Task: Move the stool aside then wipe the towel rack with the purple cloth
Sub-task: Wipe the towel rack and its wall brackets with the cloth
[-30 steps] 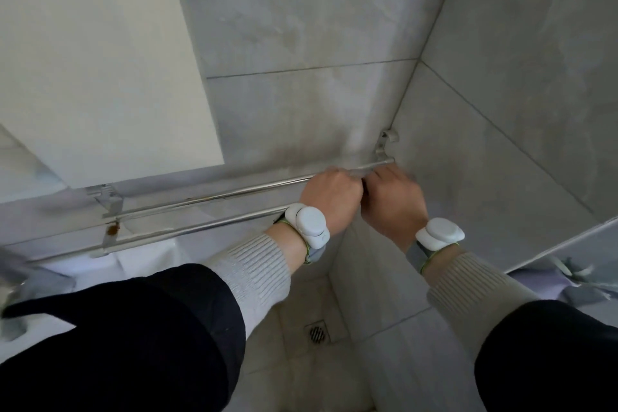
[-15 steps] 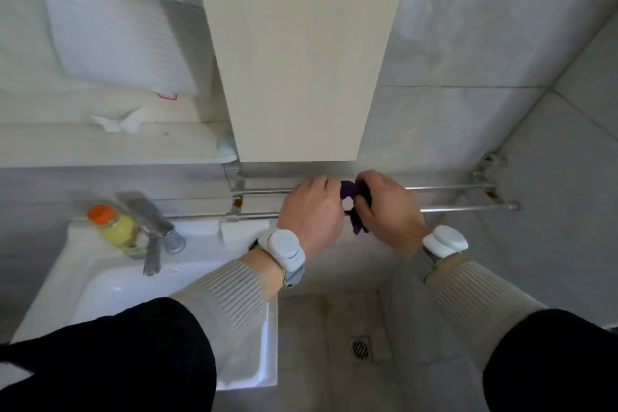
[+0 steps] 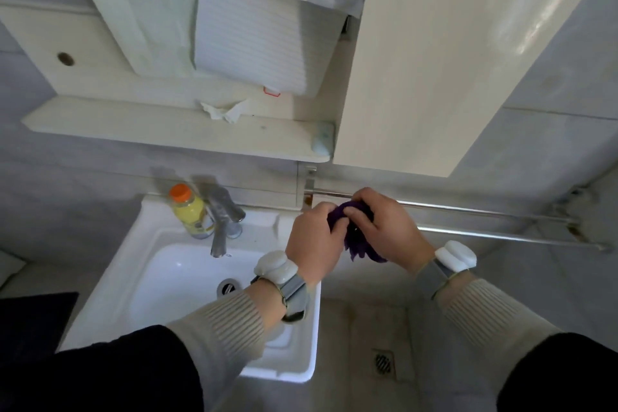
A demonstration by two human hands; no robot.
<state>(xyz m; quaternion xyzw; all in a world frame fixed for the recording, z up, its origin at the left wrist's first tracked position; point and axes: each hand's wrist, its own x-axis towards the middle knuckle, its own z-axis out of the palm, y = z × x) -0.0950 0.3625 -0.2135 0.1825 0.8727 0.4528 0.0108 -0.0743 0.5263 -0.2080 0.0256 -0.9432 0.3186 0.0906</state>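
Both hands sit at the left end of the rack (image 3: 485,211), bunched round the cloth (image 3: 357,241). Left hand (image 3: 314,244) has fingers curled into the purple wad from the sink side; right hand (image 3: 388,227) pinches it from the other side, thumb + forefinger on top, rest of fingers wrapped over. Cloth is balled up between them, a tail hanging below, right at the two bars near the left bracket (image 3: 309,189) (can't tell if it actually wraps a bar or just sits in front of it). Stool isn't in view, so prob. already moved aside; my read is the wiping step is under way or the cloth is being re-folded.

Risks from here:
- Cloth so bunched that little fabric meets the metal, so wiping would leave streaks w/o re-spreading.
- Loose tail could snag on the bracket if dragged that way.
- Hands are just beside the sink (image 3: 294,375) edge; a slipped grip drops the cloth in the basin or on the floor by the drain (image 3: 383,363).
- A wide elbow swing left could knock the bottle (image 3: 192,211) standing next to the tap (image 3: 222,211).
- Hard downward pressure may flex the thin bars at the far mount (image 3: 573,211), which looks corroded.
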